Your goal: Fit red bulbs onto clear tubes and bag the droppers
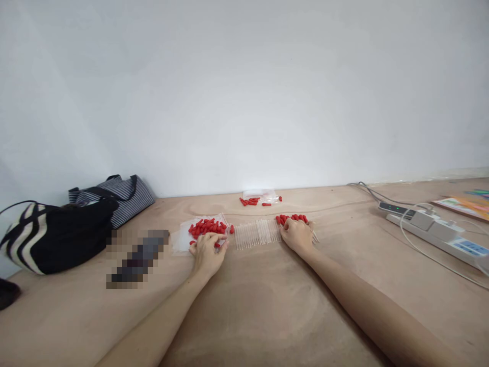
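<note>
A row of thin pale sticks (257, 233) lies side by side on the wooden table. Several at its right end have red caps (301, 218) at their far ends. My right hand (298, 235) rests over that end with its fingers curled together; what they hold is hidden. To the left, a pile of red caps (208, 228) lies on clear plastic bags (181, 241). My left hand (209, 250) is at the near edge of the pile, fingers apart, with a red cap beneath them. One red cap (232, 229) sits between the pile and the sticks.
More red pieces (250, 202) and a small plastic bag (263, 195) lie near the wall. Black and striped bags (72, 237) and a blurred dark object (139, 257) stand left. A power strip (439, 237) with cables is at right, near a colourful sheet (468, 206).
</note>
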Action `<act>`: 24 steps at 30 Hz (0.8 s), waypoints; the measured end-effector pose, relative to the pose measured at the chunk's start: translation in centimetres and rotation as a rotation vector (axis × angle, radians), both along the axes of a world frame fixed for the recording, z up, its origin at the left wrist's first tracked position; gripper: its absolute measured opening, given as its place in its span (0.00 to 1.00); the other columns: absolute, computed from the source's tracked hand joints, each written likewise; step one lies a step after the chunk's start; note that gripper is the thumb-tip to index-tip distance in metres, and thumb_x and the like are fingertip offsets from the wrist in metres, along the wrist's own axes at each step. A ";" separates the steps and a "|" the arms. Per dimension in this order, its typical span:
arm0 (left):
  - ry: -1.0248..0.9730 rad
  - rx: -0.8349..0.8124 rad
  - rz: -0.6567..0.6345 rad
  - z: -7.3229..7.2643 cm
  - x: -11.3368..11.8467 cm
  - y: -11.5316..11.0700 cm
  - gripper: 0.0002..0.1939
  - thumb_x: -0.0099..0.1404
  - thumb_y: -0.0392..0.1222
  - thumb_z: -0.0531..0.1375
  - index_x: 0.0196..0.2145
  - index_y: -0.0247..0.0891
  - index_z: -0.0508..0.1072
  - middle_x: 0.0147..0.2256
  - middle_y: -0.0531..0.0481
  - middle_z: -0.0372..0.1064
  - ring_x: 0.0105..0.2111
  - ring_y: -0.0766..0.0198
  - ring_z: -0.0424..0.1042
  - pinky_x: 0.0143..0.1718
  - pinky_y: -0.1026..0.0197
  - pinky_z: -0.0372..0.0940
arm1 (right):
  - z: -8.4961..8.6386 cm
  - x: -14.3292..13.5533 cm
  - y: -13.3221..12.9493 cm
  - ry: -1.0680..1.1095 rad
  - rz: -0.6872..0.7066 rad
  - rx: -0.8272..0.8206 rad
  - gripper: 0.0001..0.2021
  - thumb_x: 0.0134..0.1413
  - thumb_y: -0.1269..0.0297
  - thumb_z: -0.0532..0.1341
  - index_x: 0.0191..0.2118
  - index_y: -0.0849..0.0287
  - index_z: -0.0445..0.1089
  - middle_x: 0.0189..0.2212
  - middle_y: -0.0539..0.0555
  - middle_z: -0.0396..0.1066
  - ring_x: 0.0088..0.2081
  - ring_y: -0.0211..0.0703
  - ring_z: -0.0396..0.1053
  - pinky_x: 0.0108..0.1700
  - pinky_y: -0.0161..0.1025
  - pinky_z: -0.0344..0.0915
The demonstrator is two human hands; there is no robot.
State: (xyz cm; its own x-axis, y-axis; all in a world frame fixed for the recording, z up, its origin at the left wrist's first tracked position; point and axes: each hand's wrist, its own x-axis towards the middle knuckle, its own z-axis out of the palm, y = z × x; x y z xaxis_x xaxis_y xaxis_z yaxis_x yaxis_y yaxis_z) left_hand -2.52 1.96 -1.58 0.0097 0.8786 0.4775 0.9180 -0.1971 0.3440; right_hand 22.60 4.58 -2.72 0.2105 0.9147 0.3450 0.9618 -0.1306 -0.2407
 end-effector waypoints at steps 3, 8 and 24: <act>0.037 0.058 0.034 -0.3 0.2 0.3 0.07 0.56 0.42 0.57 0.32 0.44 0.73 0.36 0.48 0.68 0.41 0.53 0.62 0.41 0.49 0.50 | 0.2 -0.4 0.0 0.042 0.028 -0.030 0.16 0.53 0.56 0.49 0.30 0.56 0.71 0.31 0.57 0.72 0.38 0.48 0.64 0.43 0.47 0.44; 0.177 0.184 0.009 -0.5 1.2 1.5 0.07 0.56 0.41 0.56 0.32 0.42 0.74 0.37 0.46 0.67 0.41 0.53 0.60 0.42 0.48 0.48 | 1.0 -1.2 0.8 0.062 -0.031 -0.157 0.13 0.49 0.60 0.52 0.27 0.59 0.72 0.29 0.59 0.72 0.37 0.50 0.66 0.44 0.48 0.44; 0.191 0.265 0.122 -0.3 2.0 3.0 0.08 0.58 0.39 0.55 0.30 0.38 0.74 0.36 0.44 0.67 0.40 0.51 0.60 0.41 0.47 0.48 | 1.6 -0.5 -0.4 0.192 0.147 -0.050 0.13 0.51 0.58 0.53 0.28 0.56 0.72 0.29 0.53 0.72 0.37 0.44 0.65 0.40 0.40 0.49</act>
